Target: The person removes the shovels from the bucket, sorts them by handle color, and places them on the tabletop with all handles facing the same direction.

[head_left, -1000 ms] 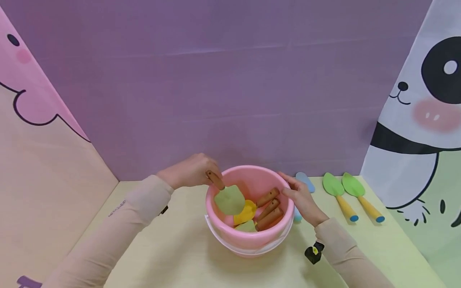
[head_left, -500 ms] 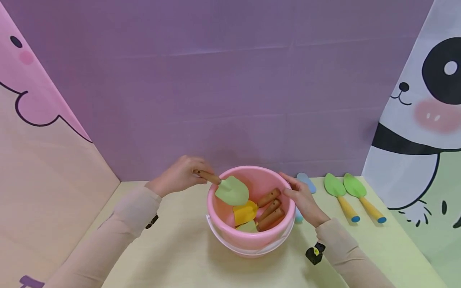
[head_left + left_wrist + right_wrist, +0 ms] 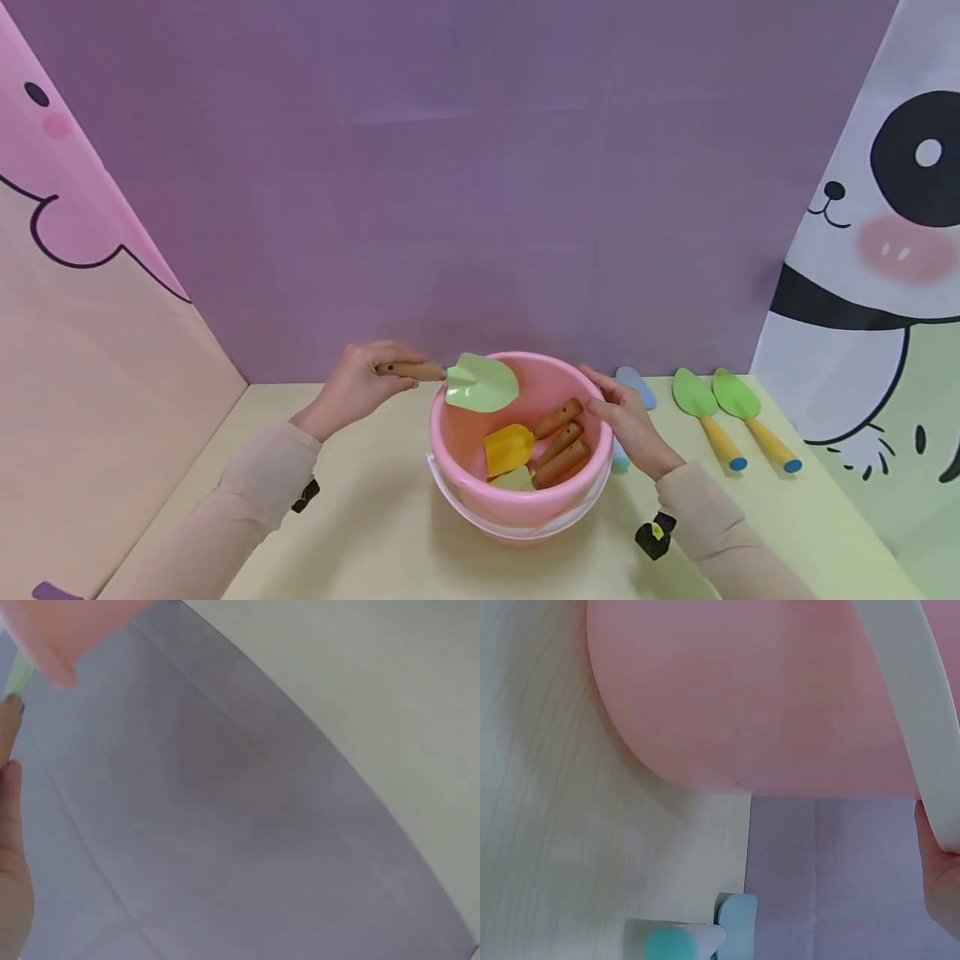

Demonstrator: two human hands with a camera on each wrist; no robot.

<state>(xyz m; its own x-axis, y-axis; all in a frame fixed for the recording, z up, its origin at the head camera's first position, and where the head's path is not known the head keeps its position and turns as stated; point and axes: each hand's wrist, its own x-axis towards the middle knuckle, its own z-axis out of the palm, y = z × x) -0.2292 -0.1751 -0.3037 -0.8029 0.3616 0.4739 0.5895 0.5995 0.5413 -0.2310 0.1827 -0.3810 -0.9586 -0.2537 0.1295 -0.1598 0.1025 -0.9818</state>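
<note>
In the head view my left hand [image 3: 365,379] grips the brown handle of a toy shovel [image 3: 480,383], whose pale green blade hangs over the left rim of a pink bucket [image 3: 517,506]. My right hand [image 3: 630,421] holds the bucket's right rim, thumb on the near side and fingers toward the back. Inside the bucket lie a yellow shovel [image 3: 508,450], another pale green blade [image 3: 515,479] and several brown handles [image 3: 558,417]. The left wrist view catches only part of the left hand [image 3: 11,855] and the bucket's edge [image 3: 67,645].
Two green trowels [image 3: 693,392] with yellow handles lie side by side on the pale table [image 3: 352,500], right of the bucket. A blue tool [image 3: 636,387] is partly hidden behind the right hand. A purple backdrop [image 3: 480,208] stands behind. The white bail [image 3: 517,532] hangs down in front.
My left hand has drawn back leftward, and the green shovel has risen from inside the bucket to its rim, turning nearly level. The right hand stays on the rim.
</note>
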